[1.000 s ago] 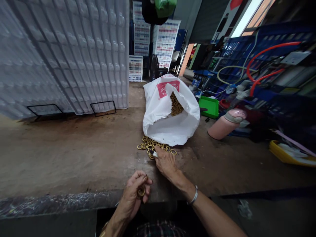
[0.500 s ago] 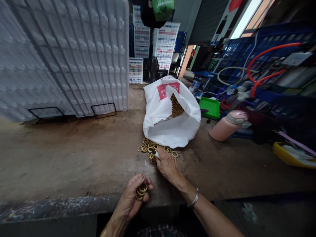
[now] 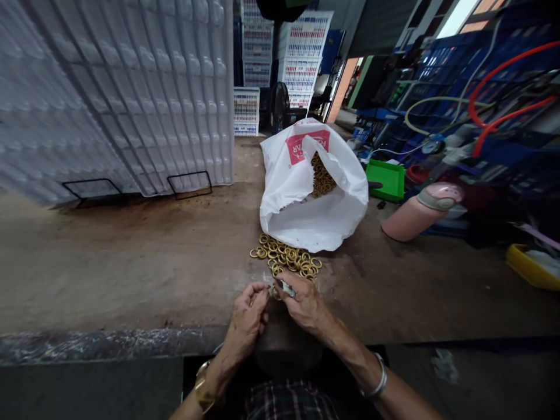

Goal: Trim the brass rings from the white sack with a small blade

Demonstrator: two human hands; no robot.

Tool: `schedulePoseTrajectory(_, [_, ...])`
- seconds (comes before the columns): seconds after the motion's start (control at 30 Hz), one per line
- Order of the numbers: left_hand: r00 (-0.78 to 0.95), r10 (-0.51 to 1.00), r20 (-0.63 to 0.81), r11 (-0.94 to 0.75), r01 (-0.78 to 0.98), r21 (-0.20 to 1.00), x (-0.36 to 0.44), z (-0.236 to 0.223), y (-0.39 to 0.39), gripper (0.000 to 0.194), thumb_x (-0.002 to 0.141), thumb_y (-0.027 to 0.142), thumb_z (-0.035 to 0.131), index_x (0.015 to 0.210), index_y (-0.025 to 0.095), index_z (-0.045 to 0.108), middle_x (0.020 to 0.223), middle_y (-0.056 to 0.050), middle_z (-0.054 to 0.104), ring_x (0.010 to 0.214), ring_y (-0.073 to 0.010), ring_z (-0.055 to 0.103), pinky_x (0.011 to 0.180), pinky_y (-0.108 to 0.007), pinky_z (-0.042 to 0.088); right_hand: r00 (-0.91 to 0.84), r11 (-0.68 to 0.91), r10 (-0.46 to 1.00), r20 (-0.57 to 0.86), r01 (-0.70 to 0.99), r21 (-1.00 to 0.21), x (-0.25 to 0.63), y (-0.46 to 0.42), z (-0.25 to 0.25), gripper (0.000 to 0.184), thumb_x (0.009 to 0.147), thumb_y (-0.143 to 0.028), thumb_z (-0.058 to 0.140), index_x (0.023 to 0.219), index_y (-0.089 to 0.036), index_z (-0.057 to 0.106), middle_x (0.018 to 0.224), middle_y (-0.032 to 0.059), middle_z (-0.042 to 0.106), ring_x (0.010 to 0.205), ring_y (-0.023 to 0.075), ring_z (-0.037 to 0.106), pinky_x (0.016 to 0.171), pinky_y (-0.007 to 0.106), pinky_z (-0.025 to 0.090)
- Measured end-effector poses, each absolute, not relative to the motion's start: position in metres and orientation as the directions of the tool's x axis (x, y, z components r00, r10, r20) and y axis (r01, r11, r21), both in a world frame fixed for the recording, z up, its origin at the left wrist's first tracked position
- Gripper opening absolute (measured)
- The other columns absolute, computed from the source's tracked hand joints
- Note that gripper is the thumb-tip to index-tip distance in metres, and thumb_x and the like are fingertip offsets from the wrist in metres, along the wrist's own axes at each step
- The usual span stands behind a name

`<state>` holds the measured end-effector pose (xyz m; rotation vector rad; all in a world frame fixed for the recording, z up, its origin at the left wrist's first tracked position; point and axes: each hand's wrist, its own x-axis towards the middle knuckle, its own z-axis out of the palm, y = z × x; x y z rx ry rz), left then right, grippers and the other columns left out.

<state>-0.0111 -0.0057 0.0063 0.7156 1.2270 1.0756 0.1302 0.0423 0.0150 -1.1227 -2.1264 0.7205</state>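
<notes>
The table is a worn, dull brown slab, rough and stained, its near edge scuffed grey and speckled with pale flecks. On it lies one crumpled white plastic bag with a red printed patch, its mouth slumped open toward the person. Brass-coloured metal rings show in two places: a mass deep inside the bag, too many to count, and a loose heap of rings spilled flat on the table just in front of the bag's mouth — thin, round, open in the middle, several dozen by the look of it, overlapping so that an exact count cannot be made.

Two bare hands meet at the near side of that heap. The left hand is curled, fingertips pinched together close to the right hand; whether its grip holds a ring cannot be told. The right hand has its grip closed on a small slim pale-and-dark object held between thumb and fingers, with a ring or two just at its fingertips. A gold watch sits on the left wrist, a silver bangle on the right.

Right of the bag lie one pink tumbler on its side — smooth, cylindrical — and one green plastic tray. Ribbed translucent sheets lean on the left.
</notes>
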Motion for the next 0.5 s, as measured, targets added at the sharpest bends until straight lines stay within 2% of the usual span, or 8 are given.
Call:
schedulePoseTrajectory(0.13, [-0.001,0.931,-0.366,0.360,-0.175,0.916,-0.012,0.008,-0.007,0.044,0.073,0.058,0.058,0.086,0.016,0.052,0.048,0.007,0.043,0.039,-0.0047,0.031,0.038,-0.016,0.023,-0.438,0.394,0.881,0.181,0.463,-0.794,0.121,0.034,0.019,0.012,0.083,-0.018,0.044,0.081,-0.019,0.055,0.073,0.0007,0.057,0.068,0.0132,0.051,0.064,0.024,0.037])
schedulePoseTrajectory(0.3, [-0.052,0.933,-0.356,0.340,-0.199,0.919,-0.013,0.007,-0.009,0.043,0.071,0.058,0.060,0.082,0.017,0.050,0.049,0.006,0.044,0.041,-0.0057,0.031,0.040,-0.017,0.022,-0.275,0.069,0.961,-0.041,0.380,-0.922,0.113,0.034,0.025,0.017,0.081,-0.032,0.046,0.077,-0.018,0.054,0.068,-0.0017,0.052,0.063,0.0123,0.047,0.061,0.024,0.037])
schedulePoseTrajectory(0.4, [-0.133,0.937,-0.323,0.295,-0.195,0.935,-0.013,0.009,-0.008,0.042,0.071,0.057,0.059,0.080,0.017,0.050,0.051,0.006,0.045,0.041,-0.0057,0.031,0.041,-0.018,0.023,-0.226,-0.057,0.965,-0.130,0.303,-0.951,0.113,0.034,0.019,0.019,0.080,-0.034,0.046,0.070,-0.018,0.051,0.062,-0.0031,0.048,0.059,0.0111,0.044,0.058,0.023,0.036])
schedulePoseTrajectory(0.5, [-0.189,0.945,-0.265,0.239,-0.152,0.959,-0.011,0.009,-0.007,0.039,0.071,0.054,0.060,0.078,0.017,0.052,0.053,0.005,0.047,0.044,-0.0072,0.036,0.044,-0.020,0.027,-0.269,-0.134,0.942,-0.202,0.253,-0.958,0.114,0.032,0.010,0.030,0.084,-0.041,0.043,0.063,-0.019,0.047,0.051,-0.0056,0.041,0.047,0.0088,0.035,0.048,0.021,0.030])
